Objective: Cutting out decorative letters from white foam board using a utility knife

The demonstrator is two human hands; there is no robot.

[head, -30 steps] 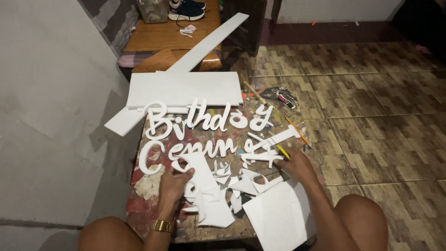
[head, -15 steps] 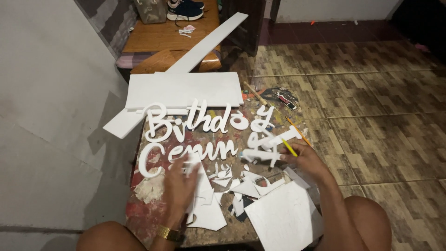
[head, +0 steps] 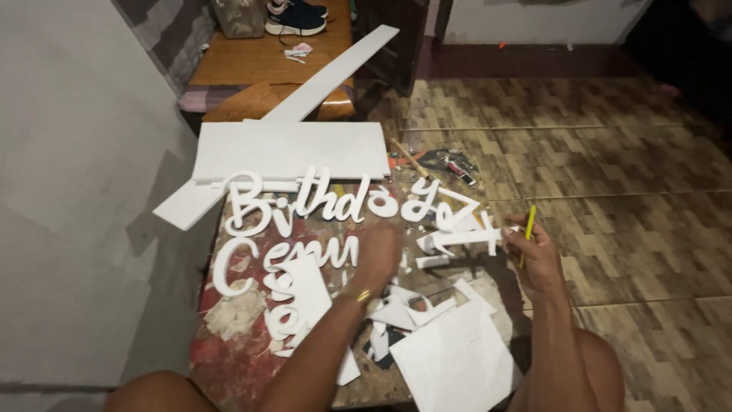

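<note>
White foam script letters [head: 320, 210] lie in two rows on a paint-stained surface [head: 236, 351]. The left hand [head: 379, 255], blurred, rests over the end of the lower row; its grip cannot be made out. The right hand [head: 537, 255] has its grip closed around a yellow cutter [head: 528, 233] beside a cut foam piece [head: 457, 238]. Foam offcuts [head: 457, 358] lie nearest the person; white foam boards [head: 290, 149] lie beyond the letters.

Matt white foam-like cut-out letters [head: 320, 206] and offcut sheets [head: 457, 358] on a rough, paint-stained worktop [head: 236, 351]; smooth white board [head: 290, 149] at the far side; glossy yellow plastic-looking tool [head: 528, 229]; metallic gold wristband [head: 357, 294]; polished wooden bench [head: 252, 65]; patterned tile floor [head: 610, 175].
</note>
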